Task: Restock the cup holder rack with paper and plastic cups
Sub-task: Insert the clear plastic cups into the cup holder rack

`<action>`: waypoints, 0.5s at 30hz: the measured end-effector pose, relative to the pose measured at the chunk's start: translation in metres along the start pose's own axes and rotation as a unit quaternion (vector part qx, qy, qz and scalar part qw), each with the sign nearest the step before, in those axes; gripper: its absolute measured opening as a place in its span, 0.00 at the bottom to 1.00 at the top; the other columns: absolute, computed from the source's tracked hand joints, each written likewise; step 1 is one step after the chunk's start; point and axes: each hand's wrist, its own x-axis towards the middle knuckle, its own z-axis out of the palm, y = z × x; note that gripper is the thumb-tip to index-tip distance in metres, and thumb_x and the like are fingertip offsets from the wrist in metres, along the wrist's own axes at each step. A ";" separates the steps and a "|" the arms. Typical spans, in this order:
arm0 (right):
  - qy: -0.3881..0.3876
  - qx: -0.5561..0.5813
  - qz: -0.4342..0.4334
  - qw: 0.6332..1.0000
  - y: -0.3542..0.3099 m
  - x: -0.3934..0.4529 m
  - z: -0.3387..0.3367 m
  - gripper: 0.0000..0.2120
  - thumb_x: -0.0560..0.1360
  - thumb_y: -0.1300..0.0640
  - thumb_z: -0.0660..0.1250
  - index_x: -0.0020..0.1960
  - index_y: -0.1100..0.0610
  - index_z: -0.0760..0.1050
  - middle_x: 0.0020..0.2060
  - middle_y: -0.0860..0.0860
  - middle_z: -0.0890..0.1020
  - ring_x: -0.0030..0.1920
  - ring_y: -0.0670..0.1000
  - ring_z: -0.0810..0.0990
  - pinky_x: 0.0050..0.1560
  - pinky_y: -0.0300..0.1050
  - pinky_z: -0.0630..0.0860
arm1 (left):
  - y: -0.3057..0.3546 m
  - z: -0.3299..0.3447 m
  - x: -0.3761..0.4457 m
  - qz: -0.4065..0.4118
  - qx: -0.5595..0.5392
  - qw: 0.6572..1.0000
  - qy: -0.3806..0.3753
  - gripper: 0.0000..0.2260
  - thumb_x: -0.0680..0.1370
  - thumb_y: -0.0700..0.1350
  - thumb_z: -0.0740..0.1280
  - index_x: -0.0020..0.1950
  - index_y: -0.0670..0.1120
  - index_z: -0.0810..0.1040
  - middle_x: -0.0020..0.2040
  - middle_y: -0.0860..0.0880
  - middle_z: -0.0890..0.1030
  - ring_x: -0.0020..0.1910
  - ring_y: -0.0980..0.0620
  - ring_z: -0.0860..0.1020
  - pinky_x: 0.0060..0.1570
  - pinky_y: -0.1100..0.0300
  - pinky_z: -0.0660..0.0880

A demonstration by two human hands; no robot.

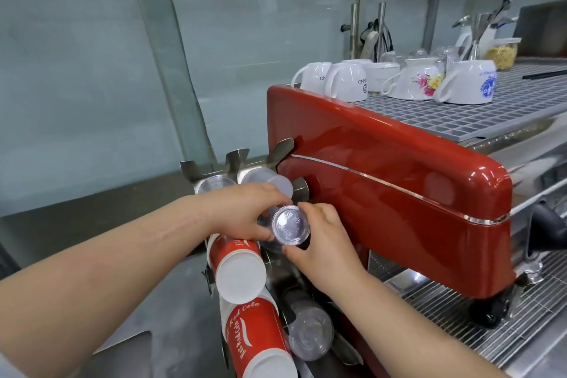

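Observation:
A metal cup holder rack (236, 159) stands left of a red espresso machine, its slots pointing toward me. Both hands grip a stack of clear plastic cups (290, 225) lying in a middle right slot, base toward me. My left hand (245, 213) holds it from the left, my right hand (319, 235) from the right and below. Red paper cups (237, 267) fill the slot below my left hand, and another red stack (257, 344) lies lower down. A further clear plastic stack (310, 334) rests at the lower right. Clear cups (214, 186) sit in the top slots.
The red espresso machine (399, 181) presses close against the rack's right side. White ceramic mugs (346, 81) stand upside down on its grey top grille. A glass wall (92, 70) runs behind. The steel counter (61, 233) stretches to the left, and the drip tray grid (460, 316) lies at right.

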 end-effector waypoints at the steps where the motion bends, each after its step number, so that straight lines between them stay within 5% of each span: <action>1: -0.007 -0.001 0.001 1.000 0.001 0.000 0.000 0.34 0.68 0.54 0.73 0.70 0.50 0.64 0.61 0.47 0.66 0.61 0.46 0.71 0.57 0.30 0.61 | 0.000 0.001 0.001 0.001 0.002 1.000 0.000 0.27 0.70 0.54 0.70 0.69 0.58 0.69 0.58 0.56 0.75 0.55 0.56 0.75 0.55 0.58 0.74; 6: -0.038 -0.009 0.001 0.999 0.005 0.001 0.001 0.37 0.72 0.55 0.70 0.76 0.54 0.57 0.67 0.48 0.64 0.64 0.45 0.68 0.58 0.26 0.57 | -0.003 0.002 0.002 -0.002 0.040 0.999 0.002 0.28 0.71 0.56 0.72 0.70 0.56 0.69 0.60 0.56 0.73 0.56 0.56 0.74 0.53 0.60 0.73; 10: -0.027 -0.033 -0.014 0.999 0.008 0.005 0.006 0.33 0.71 0.55 0.70 0.73 0.54 0.63 0.65 0.50 0.69 0.62 0.49 0.72 0.59 0.32 0.64 | -0.003 0.001 0.005 0.005 0.096 0.995 -0.012 0.26 0.71 0.55 0.71 0.67 0.54 0.71 0.57 0.54 0.71 0.54 0.52 0.75 0.50 0.50 0.77; 15: -0.029 -0.056 -0.020 0.998 0.009 0.014 0.013 0.27 0.68 0.56 0.72 0.66 0.53 0.70 0.59 0.52 0.73 0.56 0.52 0.76 0.56 0.42 0.73 | -0.008 0.003 0.015 0.060 0.231 0.971 -0.006 0.23 0.72 0.58 0.69 0.64 0.51 0.75 0.56 0.51 0.72 0.57 0.49 0.72 0.54 0.52 0.69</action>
